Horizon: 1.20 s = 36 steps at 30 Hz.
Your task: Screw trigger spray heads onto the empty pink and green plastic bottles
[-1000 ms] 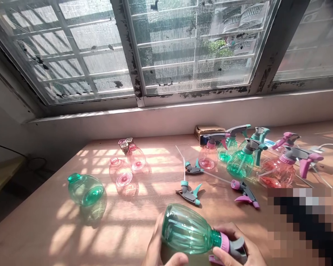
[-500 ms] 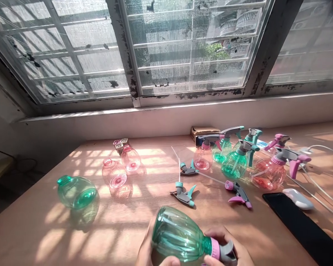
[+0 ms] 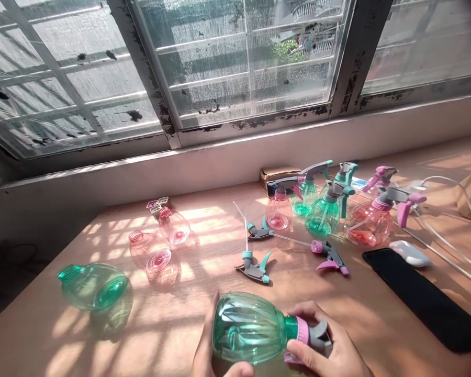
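A green clear spray bottle [image 3: 247, 327] lies on its side between my hands at the bottom of the view, its neck to the right. My left hand [image 3: 204, 345] is wrapped round the base end, thumb in front. Around the pink collar and grey spray head [image 3: 317, 337] my right hand [image 3: 337, 345] is closed, thumb and fingers on either side. The head sits on the bottle's neck. Just beyond lie loose trigger heads with tubes: one grey and teal [image 3: 255, 269], another grey and teal [image 3: 259, 230], and one grey and pink [image 3: 332, 259].
Left on the table are a green bottle [image 3: 92, 288] and two pink bottles [image 3: 151, 251], [image 3: 175, 228], all without heads. Several bottles with heads, including a green one [image 3: 324, 217], stand back right. A black phone [image 3: 424, 298], white earbud case [image 3: 410, 253] and cables lie right.
The camera view has tilted and shifted a little. Both hands still hold the green spray bottle, and more of the right hand and the pink trigger now shows.
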Tool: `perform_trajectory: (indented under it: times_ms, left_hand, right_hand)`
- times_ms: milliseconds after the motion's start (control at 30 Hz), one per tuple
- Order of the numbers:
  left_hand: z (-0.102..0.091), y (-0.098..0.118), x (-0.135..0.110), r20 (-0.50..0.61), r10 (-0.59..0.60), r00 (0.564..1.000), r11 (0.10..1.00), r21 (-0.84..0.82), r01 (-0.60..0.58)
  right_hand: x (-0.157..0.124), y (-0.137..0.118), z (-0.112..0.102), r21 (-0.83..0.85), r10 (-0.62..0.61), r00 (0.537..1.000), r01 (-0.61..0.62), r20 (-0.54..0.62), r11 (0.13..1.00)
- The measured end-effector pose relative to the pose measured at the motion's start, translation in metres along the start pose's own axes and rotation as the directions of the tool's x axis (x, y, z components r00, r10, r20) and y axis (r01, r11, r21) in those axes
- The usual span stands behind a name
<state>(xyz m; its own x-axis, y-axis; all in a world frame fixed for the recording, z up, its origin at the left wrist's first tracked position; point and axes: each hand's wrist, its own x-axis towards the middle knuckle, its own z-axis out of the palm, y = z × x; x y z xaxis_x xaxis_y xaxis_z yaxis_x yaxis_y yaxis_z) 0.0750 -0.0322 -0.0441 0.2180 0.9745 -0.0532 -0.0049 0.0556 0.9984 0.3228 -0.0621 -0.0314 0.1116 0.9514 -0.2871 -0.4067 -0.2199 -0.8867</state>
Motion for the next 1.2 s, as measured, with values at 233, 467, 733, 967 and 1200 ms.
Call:
perform_trajectory:
  times_ms: [233,467,733,967,1200]
  left_hand:
    - [0.002,-0.006,0.002,-0.085,0.068,0.994,0.993,0.097,-0.060]
    - [0.010,0.004,0.003,-0.159,0.041,0.986,0.986,0.168,-0.014]
    - [0.020,0.015,0.004,-0.168,0.096,0.981,0.971,0.234,-0.055]
    - [0.005,0.007,0.004,0.002,0.068,0.998,0.983,0.168,-0.067]
    - [0.010,-0.012,0.007,-0.120,0.123,0.985,0.985,0.137,-0.107]
  right_hand:
    - [0.000,-0.013,0.001,0.008,0.021,0.999,-0.021,0.044,1.000]
    - [-0.002,-0.025,0.004,0.001,0.045,0.998,-0.045,0.032,0.999]
    - [-0.001,-0.021,0.001,-0.034,0.011,0.999,-0.010,0.034,0.999]
    - [0.002,-0.010,-0.001,0.004,0.036,0.999,-0.036,0.022,0.999]
    - [0.004,-0.007,-0.004,-0.005,0.036,0.999,-0.036,0.022,0.999]
